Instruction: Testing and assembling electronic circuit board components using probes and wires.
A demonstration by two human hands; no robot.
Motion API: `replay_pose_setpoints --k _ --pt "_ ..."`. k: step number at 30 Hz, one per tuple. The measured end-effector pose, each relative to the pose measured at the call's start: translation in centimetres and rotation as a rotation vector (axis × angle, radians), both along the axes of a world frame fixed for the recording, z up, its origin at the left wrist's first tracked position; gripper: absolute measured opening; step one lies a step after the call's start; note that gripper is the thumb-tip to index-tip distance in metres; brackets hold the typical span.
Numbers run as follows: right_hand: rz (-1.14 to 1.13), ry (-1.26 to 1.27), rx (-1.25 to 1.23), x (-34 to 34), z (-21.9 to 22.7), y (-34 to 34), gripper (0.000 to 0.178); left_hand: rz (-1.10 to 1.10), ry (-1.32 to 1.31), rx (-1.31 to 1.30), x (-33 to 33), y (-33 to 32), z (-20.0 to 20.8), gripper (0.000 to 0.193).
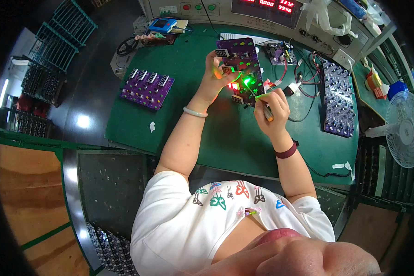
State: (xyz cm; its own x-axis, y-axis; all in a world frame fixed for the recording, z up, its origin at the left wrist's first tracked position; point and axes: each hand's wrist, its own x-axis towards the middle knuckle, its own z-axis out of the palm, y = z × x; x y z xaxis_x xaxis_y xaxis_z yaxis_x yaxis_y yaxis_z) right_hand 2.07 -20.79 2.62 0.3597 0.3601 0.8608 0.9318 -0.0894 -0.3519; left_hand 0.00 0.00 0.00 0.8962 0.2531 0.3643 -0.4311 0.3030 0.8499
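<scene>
A purple circuit board panel [244, 64] with several digit displays is held up over the green bench by my left hand [210, 80], fingers closed on its left edge. A green light shines in its lower half, and one digit display [233, 86] glows red. My right hand [273, 110] grips a thin tool with an orange-and-grey handle [268, 113], which looks like a small screwdriver. Its shaft reaches toward the lower part of the panel, near the green light. Whether the tip touches the board I cannot tell.
A smaller purple board [148, 89] lies at left, and a long board panel [339, 99] at right. Wires and a bare power board [280, 54] sit behind my right hand. A test console [257, 13] backs the bench; a fan [401, 129] stands far right.
</scene>
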Motion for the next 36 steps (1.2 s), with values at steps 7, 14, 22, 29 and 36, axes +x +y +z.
replay_pose_setpoints --k 7,14,22,29,36 --pt "-0.006 -0.016 -0.002 0.3 0.0 0.1 0.014 0.007 -0.008 0.015 0.4 0.1 0.3 0.080" --pt "-0.003 0.004 0.001 -0.1 0.1 0.0 0.014 -0.020 -0.076 -0.005 0.7 -0.1 -0.2 0.080" --pt "-0.016 0.010 -0.013 0.0 -0.2 -0.1 0.015 0.004 -0.051 0.033 0.3 -0.1 0.1 0.080" --pt "-0.030 -0.029 -0.016 0.1 -0.4 0.1 0.019 -0.002 -0.033 0.014 0.5 0.3 -0.5 0.081" --pt "-0.002 -0.056 -0.038 0.3 -0.5 -0.1 0.020 0.002 -0.019 -0.015 0.8 0.3 -1.0 0.083"
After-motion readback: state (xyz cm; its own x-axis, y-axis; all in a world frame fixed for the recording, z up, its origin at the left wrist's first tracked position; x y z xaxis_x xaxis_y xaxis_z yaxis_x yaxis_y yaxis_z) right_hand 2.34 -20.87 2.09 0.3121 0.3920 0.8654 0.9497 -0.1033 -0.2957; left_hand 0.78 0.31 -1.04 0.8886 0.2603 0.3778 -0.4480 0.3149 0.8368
